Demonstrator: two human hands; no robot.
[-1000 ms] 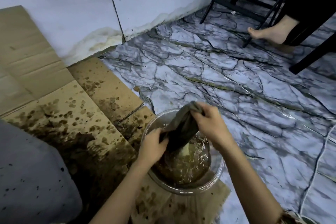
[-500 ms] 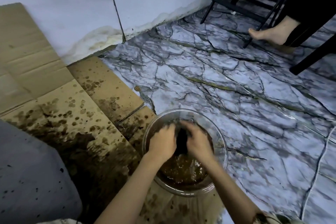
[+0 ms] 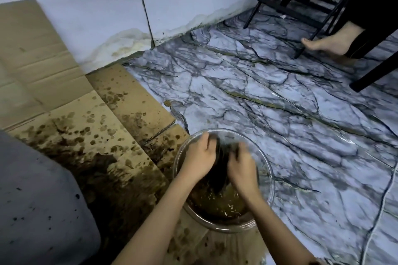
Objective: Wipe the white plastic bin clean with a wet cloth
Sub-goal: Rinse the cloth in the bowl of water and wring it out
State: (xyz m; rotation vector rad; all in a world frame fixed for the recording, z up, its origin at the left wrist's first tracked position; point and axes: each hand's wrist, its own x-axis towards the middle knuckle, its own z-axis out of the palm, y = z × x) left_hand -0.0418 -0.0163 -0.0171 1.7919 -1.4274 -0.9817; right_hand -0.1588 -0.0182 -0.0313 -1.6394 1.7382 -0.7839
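A: Where's the bin (image 3: 38, 206) rn?

B: Bottom left, by your knee, partly out of shot. It sits on the cardboard (image 3: 90, 127), well apart from your hands. Grey-white side, w/ dark specks across it. Looks like the dirt's not off yet, tho I can't see the whole thing.

A: And the cloth (image 3: 220, 170)?

B: Dark, soaked, hanging between your hands over the glass bowl (image 3: 266, 189). Its lower end is at or in the brown water, can't tell which. Your left hand (image 3: 199, 157) has fingers curled round one side of the cloth, your right hand (image 3: 242, 165) curled round the other. Right is a bit blurred. My read: you're rinsing or wringing it.

A: So how far along am I?

B: Early-to-mid, I'd say. Cloth is wet, that bit's done. Water's v. murky, so prob it has taken up dirt already. The wiping of those specks is left, plus any sides I can't see.

A: Anything else nearby?

B: Cardboard under bowl and bin is heavily splashed brown. Marble-pattern floor (image 3: 269, 103) to the right, white wall (image 3: 86, 6) behind. Far right: black chair legs (image 3: 260, 6) and someone's bare foot (image 3: 327, 43).
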